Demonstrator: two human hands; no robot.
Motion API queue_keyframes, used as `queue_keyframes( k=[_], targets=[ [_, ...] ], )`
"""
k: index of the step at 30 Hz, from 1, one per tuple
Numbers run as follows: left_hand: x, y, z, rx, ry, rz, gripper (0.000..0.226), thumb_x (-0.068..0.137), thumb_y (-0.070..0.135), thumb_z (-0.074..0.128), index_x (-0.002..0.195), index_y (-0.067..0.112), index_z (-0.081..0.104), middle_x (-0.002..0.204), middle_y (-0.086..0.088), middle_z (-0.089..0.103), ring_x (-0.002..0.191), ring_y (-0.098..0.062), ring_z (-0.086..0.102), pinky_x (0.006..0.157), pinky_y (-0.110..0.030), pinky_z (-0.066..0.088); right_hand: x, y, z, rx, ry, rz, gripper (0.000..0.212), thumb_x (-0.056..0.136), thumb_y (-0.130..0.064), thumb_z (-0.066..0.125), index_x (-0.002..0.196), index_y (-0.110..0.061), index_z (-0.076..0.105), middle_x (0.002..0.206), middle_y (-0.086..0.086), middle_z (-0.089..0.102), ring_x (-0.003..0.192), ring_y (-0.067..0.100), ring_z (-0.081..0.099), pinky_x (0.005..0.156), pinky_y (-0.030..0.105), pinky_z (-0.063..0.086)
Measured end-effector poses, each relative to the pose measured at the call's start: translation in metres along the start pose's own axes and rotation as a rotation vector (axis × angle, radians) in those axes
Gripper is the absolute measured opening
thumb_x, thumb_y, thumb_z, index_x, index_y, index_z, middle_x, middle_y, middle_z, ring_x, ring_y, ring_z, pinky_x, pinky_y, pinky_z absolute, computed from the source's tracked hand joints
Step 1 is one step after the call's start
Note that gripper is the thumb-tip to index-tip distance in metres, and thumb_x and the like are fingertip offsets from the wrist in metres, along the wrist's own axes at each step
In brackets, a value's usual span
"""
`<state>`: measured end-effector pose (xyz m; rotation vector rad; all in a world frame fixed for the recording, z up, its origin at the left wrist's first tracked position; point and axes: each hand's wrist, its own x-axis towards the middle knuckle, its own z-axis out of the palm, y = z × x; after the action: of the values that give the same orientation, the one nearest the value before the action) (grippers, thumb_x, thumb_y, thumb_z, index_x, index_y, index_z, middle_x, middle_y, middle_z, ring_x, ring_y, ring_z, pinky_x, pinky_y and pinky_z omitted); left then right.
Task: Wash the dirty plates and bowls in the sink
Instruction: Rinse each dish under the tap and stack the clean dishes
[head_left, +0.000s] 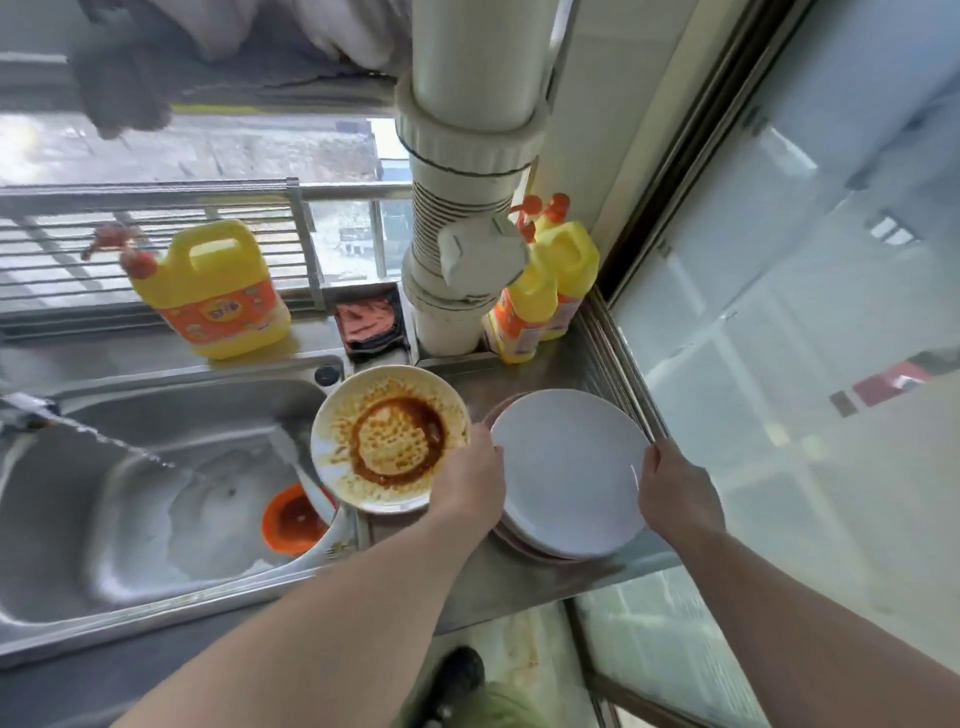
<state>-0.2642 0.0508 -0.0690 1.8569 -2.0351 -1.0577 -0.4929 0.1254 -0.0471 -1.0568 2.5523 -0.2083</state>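
L hand (470, 480) fingers grip the near rim of 1 dirty plate (389, 439), sauce face up, tilted over the sink (156, 467) edge. R hand (675, 493) pinches the right rim of a clean white plate (566, 467) topping a stack on the table (519, 582), maybe 3 plates. 1 orange bowl (293, 519) sits in the sink, open side up.
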Motion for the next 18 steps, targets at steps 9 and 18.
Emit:
queue_keyframes(
  k=[9, 18],
  targets=[
    [0.004, -0.012, -0.010, 0.141, -0.057, 0.064, 0.043, 0.114, 0.028, 0.033, 0.157, 0.022, 0.035, 0.135, -0.019, 0.061, 0.090, -0.032, 0.070, 0.068, -0.037, 0.054, 0.011, -0.018, -0.009, -0.127, -0.043, 0.031, 0.009, 0.099, -0.021, 0.039, 0.107, -0.025, 0.038, 0.109, 0.010, 0.058, 0.098, 0.042, 0.061, 0.082, 0.047, 0.048],
    [0.017, -0.131, -0.091, -0.187, 0.366, -0.507, 0.028, 0.101, 0.018, 0.054, 0.128, 0.014, 0.055, 0.131, -0.016, 0.052, 0.114, -0.037, 0.055, 0.099, -0.044, 0.045, -0.009, -0.161, 0.046, -0.159, -0.055, -0.683, 0.028, 0.105, -0.025, 0.046, 0.124, -0.018, 0.066, 0.121, 0.006, 0.062, 0.110, 0.028, 0.053, 0.090, 0.042, 0.049]
  ],
)
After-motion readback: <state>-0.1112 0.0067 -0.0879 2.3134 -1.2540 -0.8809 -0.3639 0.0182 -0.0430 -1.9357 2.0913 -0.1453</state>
